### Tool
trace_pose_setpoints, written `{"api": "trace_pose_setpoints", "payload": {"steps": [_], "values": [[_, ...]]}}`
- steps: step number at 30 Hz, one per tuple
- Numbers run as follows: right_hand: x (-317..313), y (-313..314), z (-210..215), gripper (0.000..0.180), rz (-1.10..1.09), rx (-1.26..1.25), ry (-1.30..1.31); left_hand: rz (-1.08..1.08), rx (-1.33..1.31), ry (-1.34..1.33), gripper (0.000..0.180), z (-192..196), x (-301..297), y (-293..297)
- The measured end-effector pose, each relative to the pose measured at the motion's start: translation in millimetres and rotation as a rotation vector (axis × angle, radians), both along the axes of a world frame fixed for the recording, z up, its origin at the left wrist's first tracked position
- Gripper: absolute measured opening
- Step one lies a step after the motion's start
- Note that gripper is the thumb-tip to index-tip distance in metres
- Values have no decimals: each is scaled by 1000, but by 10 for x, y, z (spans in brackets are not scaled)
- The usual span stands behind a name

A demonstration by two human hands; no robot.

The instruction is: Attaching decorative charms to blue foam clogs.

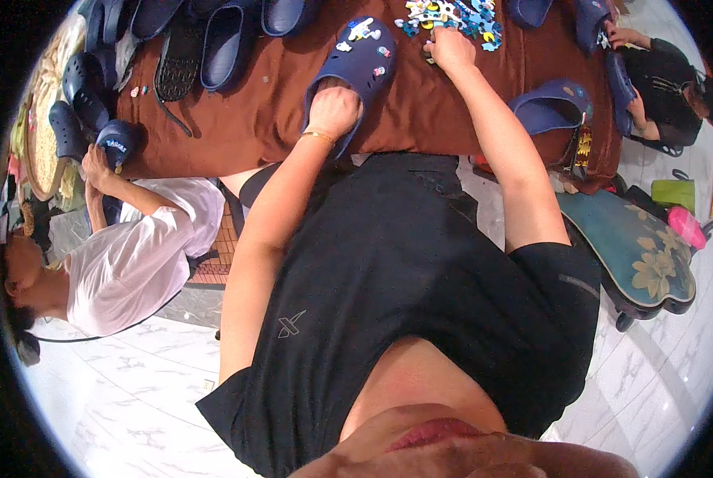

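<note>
My black shirt (pixel 420 303) fills the near part of the view, and both my bare forearms run up from it to the table (pixel 420 111), which is covered in a brown cloth.

My left hand (pixel 334 110) is clenched in a fist inside the heel opening of a navy clog (pixel 356 68) that lies on the cloth at the table's near edge, toe pointing away from me. The grip is tight around the inner rim of the clog; a thin gold bracelet (pixel 318 136) sits on that wrist, just short of the clog. The clog's upper carries several small charms (pixel 363 32), one white and blue at the toe.

My right hand (pixel 450 49) rests farther in, to the right of the clog and apart from it, fingers curled down at the near edge of a pile of coloured charms (pixel 450 16). I cannot tell whether that grip has closed on a charm or only touches the pile.

Left of the clog, more navy clogs (pixel 221 32) lie in a row at the table's far side. At the table's left end a person in a white shirt (pixel 133 263) holds another navy clog (pixel 117 142). Right of my clog, a further clog (pixel 551 107) lies near the table's right edge, by a person in black (pixel 659 88).
</note>
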State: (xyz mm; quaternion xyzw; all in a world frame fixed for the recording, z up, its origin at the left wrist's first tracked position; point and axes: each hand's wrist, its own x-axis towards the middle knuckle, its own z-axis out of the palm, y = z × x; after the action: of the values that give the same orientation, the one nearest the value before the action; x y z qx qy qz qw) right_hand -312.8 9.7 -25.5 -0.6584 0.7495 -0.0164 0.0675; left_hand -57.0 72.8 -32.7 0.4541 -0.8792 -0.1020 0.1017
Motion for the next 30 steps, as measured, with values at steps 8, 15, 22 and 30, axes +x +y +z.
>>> {"api": "trace_pose_setpoints", "payload": {"steps": [8, 15, 22, 30], "values": [[205, 69, 154, 22, 154, -109, -529, 4, 19, -15, 17, 51, 20, -9], [639, 441, 174, 12, 299, 138, -1148, 11, 23, 14, 23, 37, 13, -54], [724, 393, 324, 13, 442, 116, -907, 28, 43, 19, 22, 44, 20, -33], [853, 283, 393, 32, 364, 252, -476, -6, 119, -81, 21, 0, 34, -39]]}}
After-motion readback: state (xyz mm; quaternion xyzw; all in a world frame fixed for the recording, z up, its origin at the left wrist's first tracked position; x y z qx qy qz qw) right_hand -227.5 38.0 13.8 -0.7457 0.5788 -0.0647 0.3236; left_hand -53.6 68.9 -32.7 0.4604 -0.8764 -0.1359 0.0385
